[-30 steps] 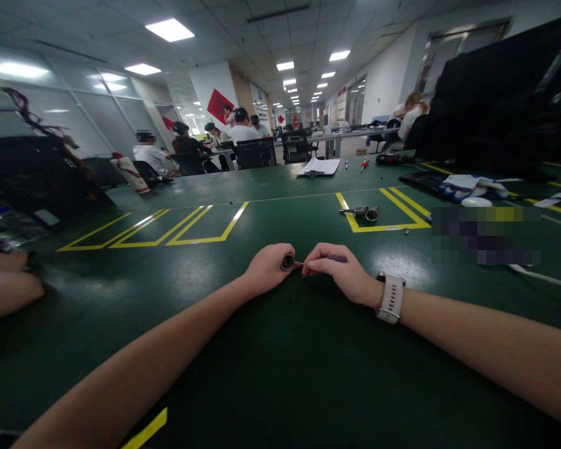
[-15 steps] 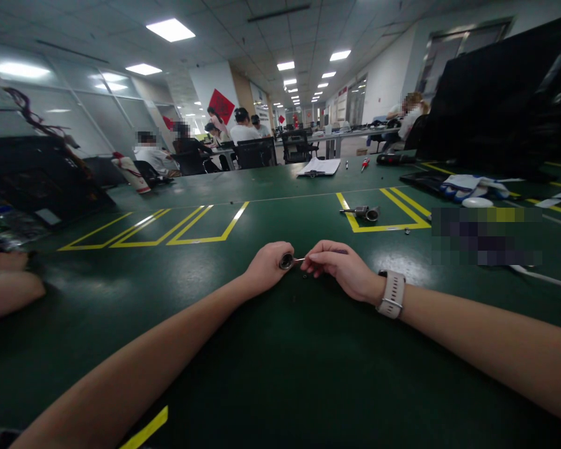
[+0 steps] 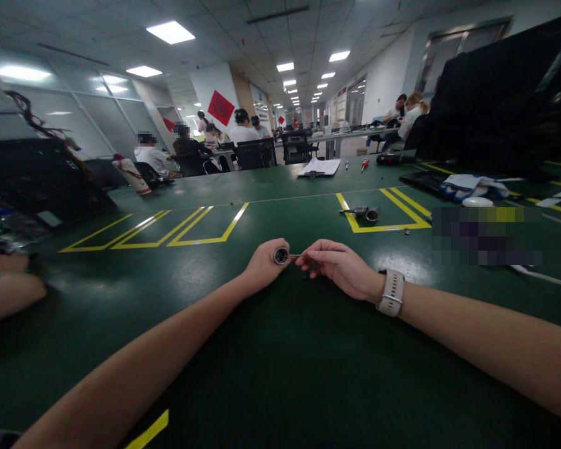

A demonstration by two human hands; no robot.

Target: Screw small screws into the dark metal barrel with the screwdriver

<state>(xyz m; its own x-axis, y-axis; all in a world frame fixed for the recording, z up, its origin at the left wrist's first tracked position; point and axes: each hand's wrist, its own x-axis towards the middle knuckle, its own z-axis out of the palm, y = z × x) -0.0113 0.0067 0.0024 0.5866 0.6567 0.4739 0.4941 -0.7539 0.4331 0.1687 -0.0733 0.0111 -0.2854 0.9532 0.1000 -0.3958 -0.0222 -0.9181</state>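
Note:
My left hand point(image 3: 264, 267) is closed around a round metal part point(image 3: 281, 255), whose open ring end faces me. My right hand point(image 3: 339, 268) pinches a thin metal tool point(image 3: 295, 255); its tip reaches the opening of the metal part. How deep the tip sits is too small to tell. A tiny dark piece point(image 3: 304, 277) lies on the green table point(image 3: 308, 355) just below my right fingertips. Further back, a second metal part point(image 3: 366, 214) with a thin shaft lies inside a yellow taped outline point(image 3: 393, 228).
A small nut-like piece point(image 3: 407, 231) sits near the taped corner. Behind are a clipboard with paper point(image 3: 320, 167), a red tool point(image 3: 365, 163) and gloves point(image 3: 472, 186). Another person's forearm point(image 3: 12, 293) rests at the left edge. A dark monitor-like panel point(image 3: 490, 93) stands at the right.
The round metal part in my left hand has shifted slightly left and up, and its opening now faces me more directly. My right hand and the thin tool have moved slightly left.

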